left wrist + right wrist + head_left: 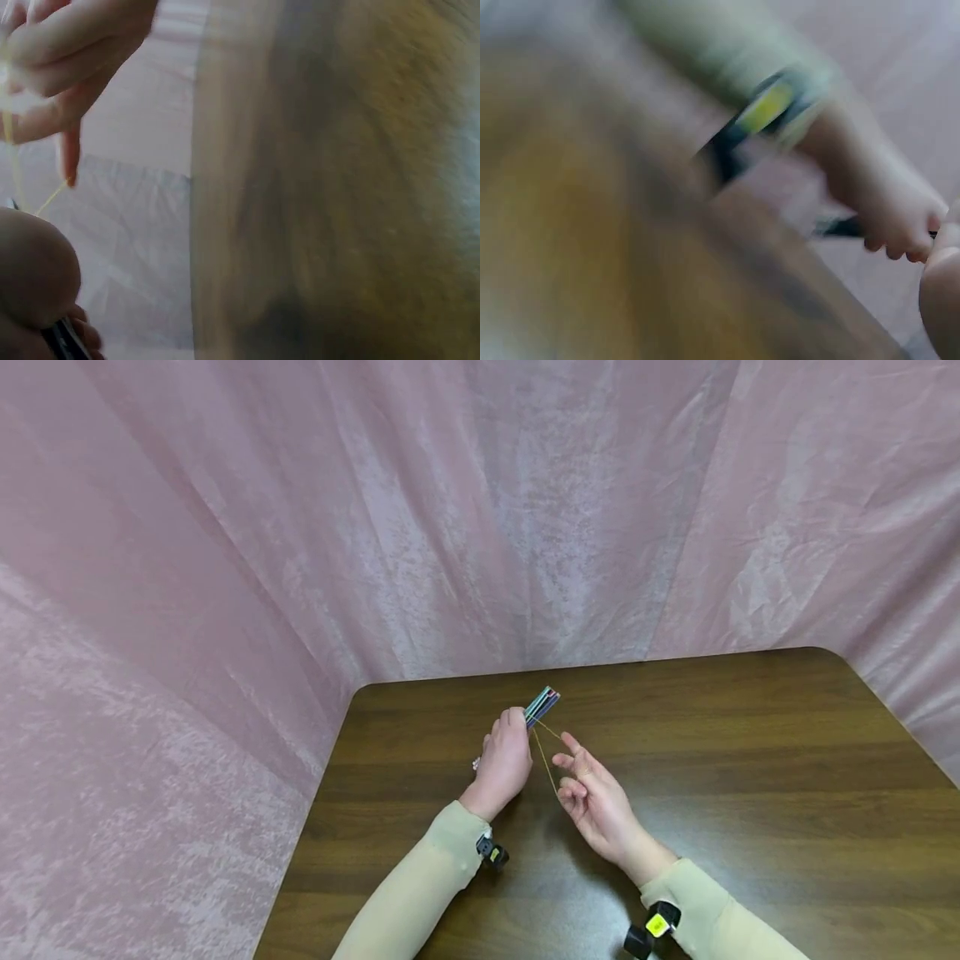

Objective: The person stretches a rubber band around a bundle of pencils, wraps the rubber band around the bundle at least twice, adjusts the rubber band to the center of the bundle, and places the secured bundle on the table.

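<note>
My left hand grips a bundle of slim pens, teal, blue and dark, whose far ends stick out past the fingers over the table. From the bundle a thin yellow rubber band stretches in two strands to my right hand. One strand runs to the tip of an extended finger, the other to the curled fingers lower down, so the band is spread into a narrow V. In the left wrist view a dark pen end pokes out below the left hand. The band's loop round the pens is mostly hidden.
Both hands are above a brown wooden table with rounded far corners. Pink curtains hang behind it and along the left. Each sleeved wrist carries a small black camera.
</note>
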Demonstrator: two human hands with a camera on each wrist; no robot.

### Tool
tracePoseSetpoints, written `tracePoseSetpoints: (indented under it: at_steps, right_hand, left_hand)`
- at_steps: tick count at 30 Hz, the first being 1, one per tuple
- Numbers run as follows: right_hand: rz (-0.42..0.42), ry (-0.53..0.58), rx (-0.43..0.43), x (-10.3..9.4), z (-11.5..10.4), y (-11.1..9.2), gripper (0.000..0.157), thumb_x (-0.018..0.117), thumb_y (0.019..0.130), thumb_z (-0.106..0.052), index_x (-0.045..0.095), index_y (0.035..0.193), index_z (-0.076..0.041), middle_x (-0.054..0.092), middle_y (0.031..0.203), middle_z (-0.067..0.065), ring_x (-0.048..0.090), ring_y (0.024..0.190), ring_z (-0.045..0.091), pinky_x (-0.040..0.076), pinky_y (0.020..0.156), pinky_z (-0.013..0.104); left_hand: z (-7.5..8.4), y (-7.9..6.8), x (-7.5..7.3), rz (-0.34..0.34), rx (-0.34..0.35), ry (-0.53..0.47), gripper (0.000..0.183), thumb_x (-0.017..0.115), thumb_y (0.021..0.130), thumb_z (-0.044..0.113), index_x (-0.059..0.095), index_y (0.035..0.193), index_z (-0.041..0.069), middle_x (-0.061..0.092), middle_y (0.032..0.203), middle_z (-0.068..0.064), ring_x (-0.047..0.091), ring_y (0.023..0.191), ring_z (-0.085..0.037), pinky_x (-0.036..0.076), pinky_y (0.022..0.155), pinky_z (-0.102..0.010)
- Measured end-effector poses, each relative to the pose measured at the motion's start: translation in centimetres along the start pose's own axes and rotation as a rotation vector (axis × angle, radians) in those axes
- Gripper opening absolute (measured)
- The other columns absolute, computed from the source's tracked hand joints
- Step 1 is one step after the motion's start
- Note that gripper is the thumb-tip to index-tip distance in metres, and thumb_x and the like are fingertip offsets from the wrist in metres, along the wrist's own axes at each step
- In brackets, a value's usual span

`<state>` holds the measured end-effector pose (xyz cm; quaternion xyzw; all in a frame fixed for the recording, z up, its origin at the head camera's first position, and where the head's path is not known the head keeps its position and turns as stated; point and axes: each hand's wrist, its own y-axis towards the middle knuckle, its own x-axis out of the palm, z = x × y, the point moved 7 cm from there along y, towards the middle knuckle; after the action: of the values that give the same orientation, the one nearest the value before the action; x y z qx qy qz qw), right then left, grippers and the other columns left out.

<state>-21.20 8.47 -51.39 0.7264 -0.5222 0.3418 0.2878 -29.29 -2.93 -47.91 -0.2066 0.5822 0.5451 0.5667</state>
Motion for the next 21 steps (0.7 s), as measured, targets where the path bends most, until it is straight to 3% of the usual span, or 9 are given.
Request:
tracePoseSetpoints:
  at_steps: [3, 6, 9, 13, 16, 21]
  right_hand:
    - [0.068, 0.197, 0.053, -0.6, -0.5, 0.5, 0.06, 0.046, 0.103, -0.036, 0.026, 0.151, -0.005, 0.05, 0.107, -0.004, 0.039, 0.061, -0.005, 0.039, 0.062, 0.009]
    - [0.104, 0.178, 0.077, -1.3, -1.2, 0.6, 0.045, 0.049, 0.102, -0.039, 0.046, 0.133, -0.006, 0.056, 0.102, -0.004, 0.042, 0.06, -0.005, 0.041, 0.061, 0.009]
    - [0.117, 0.056, 0.093, -1.8, -1.7, 0.5, 0.04, 0.052, 0.102, -0.037, 0.053, 0.128, -0.006, 0.058, 0.097, -0.004, 0.042, 0.057, -0.003, 0.044, 0.06, 0.011]
    - [0.161, -0.192, 0.089, -2.2, -2.1, 0.2, 0.053, 0.056, 0.102, -0.034, 0.046, 0.143, -0.002, 0.05, 0.091, -0.006, 0.04, 0.054, -0.002, 0.044, 0.057, 0.013]
    - [0.212, -0.396, 0.06, -2.6, -2.3, 0.1, 0.058, 0.062, 0.099, -0.032, 0.044, 0.145, -0.001, 0.047, 0.09, -0.006, 0.039, 0.052, 0.0, 0.045, 0.055, 0.016]
    - [0.284, -0.67, 0.009, -3.0, -2.7, 0.0, 0.055, 0.077, 0.089, -0.028, 0.057, 0.137, -0.009, 0.056, 0.081, -0.002, 0.043, 0.05, 0.007, 0.049, 0.053, 0.024]
  left_hand:
    - [0.7, -0.3, 0.1, -0.002, 0.136, 0.096, 0.027, 0.065, 0.091, 0.004, 0.052, 0.114, 0.008, 0.054, 0.097, -0.003, 0.054, 0.085, -0.021, 0.04, 0.063, -0.033]
    - [1.4, -0.8, 0.3, -0.013, 0.287, 0.187, 0.023, 0.063, 0.093, 0.006, 0.053, 0.114, 0.012, 0.052, 0.097, -0.001, 0.051, 0.085, -0.02, 0.037, 0.066, -0.033]
    - [1.7, -1.2, 0.5, -0.018, 0.388, 0.238, 0.017, 0.06, 0.097, 0.01, 0.054, 0.111, 0.015, 0.05, 0.094, 0.001, 0.049, 0.084, -0.019, 0.036, 0.067, -0.034]
    - [1.9, -1.8, 0.7, -0.032, 0.479, 0.294, 0.011, 0.057, 0.099, 0.014, 0.053, 0.109, 0.015, 0.05, 0.095, 0.001, 0.048, 0.083, -0.019, 0.037, 0.069, -0.034]
    - [2.1, -2.2, 0.7, -0.042, 0.522, 0.331, 0.007, 0.056, 0.1, 0.016, 0.053, 0.106, 0.014, 0.05, 0.095, 0.0, 0.048, 0.083, -0.019, 0.037, 0.069, -0.034]
    - [2.8, -2.5, 0.5, -0.032, 0.582, 0.399, 0.005, 0.05, 0.1, 0.016, 0.054, 0.102, 0.014, 0.049, 0.093, -0.002, 0.049, 0.081, -0.021, 0.036, 0.066, -0.035]
